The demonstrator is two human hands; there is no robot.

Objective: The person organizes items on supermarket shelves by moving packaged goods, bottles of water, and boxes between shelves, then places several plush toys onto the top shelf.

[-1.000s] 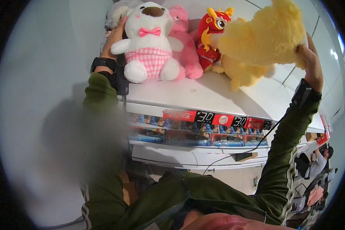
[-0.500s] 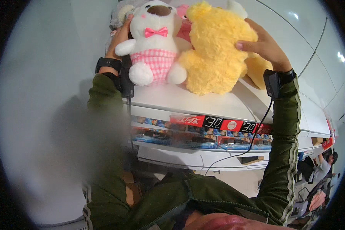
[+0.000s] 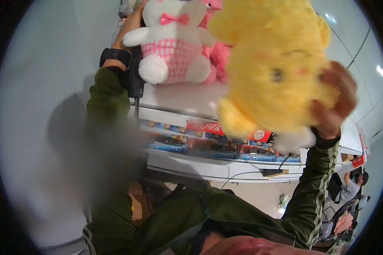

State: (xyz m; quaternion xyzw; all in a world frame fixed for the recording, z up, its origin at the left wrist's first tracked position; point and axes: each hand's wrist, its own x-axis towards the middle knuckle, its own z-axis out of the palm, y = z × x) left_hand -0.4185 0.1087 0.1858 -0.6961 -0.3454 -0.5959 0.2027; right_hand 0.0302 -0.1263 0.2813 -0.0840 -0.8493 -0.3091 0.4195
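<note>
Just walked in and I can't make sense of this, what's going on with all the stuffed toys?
A person in a green jacket is handling plush toys at a white shelf. The right hand grips a yellow plush toy, lifted off the shelf and close to the camera. The left hand rests against a white bear in a pink checked outfit, which sits on the shelf top beside a pink plush toy.
</note>
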